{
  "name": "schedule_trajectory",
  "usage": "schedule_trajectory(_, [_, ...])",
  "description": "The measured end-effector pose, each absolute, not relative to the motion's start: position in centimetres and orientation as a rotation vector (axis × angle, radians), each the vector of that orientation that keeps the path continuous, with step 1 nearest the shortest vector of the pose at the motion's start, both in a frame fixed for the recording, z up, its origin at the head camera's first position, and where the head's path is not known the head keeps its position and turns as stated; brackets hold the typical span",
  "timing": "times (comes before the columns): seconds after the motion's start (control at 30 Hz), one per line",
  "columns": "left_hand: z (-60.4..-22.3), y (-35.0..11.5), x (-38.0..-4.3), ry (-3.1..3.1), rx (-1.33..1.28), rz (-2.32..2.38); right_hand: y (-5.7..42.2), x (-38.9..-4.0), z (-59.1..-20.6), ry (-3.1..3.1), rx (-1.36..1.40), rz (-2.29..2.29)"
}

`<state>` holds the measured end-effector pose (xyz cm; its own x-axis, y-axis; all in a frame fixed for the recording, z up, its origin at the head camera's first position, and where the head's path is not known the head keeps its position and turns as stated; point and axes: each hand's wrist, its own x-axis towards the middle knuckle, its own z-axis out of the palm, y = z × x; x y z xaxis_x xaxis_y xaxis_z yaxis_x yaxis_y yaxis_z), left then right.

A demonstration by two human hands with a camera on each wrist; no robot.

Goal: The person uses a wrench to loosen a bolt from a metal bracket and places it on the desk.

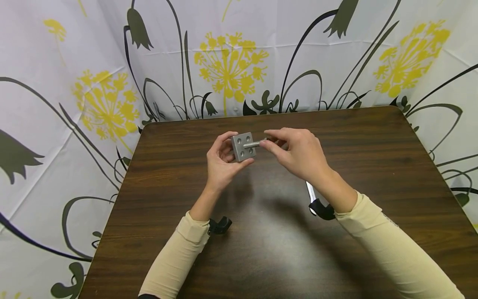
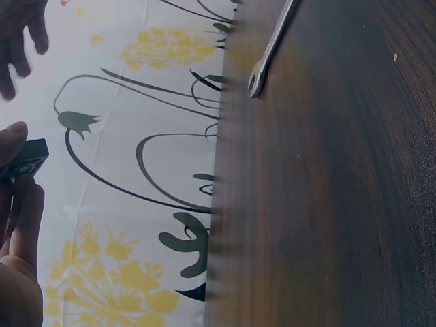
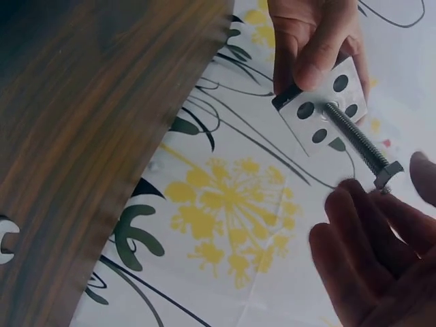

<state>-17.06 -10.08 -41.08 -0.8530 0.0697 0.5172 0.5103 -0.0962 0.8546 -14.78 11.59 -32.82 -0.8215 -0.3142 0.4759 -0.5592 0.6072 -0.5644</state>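
Note:
My left hand (image 1: 220, 162) holds a square grey metal block (image 1: 240, 154) by its edges, thumb on one side and fingers on the other. Several round holes mark its face. A threaded hex bolt (image 3: 357, 139) stands out from the middle of that face. At the bolt's head, the thumb and fingers of my right hand (image 1: 298, 151) are curled around it; in the right wrist view a small space shows beside the thumb. Only part of the block (image 2: 26, 160) and of the left hand (image 2: 20, 231) shows in the left wrist view.
A silver wrench (image 1: 310, 193) lies on the dark wooden table (image 1: 179, 166), partly hidden under my right forearm. Its open end (image 3: 7, 240) shows in the right wrist view. A white curtain (image 1: 239, 25) with yellow and grey flowers hangs behind the table.

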Motion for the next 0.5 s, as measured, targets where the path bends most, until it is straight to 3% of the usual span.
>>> schedule_trajectory(0.27, [-41.23, -10.23, -17.07, -1.867, -0.635, -2.028, 11.59, -14.8, -32.94, -2.478, 0.829, 1.004])
schedule_trajectory(0.5, [-41.28, -10.31, -17.09, -1.874, -0.642, -2.021, 11.31, -14.75, -32.88, -2.52, 0.645, 1.071])
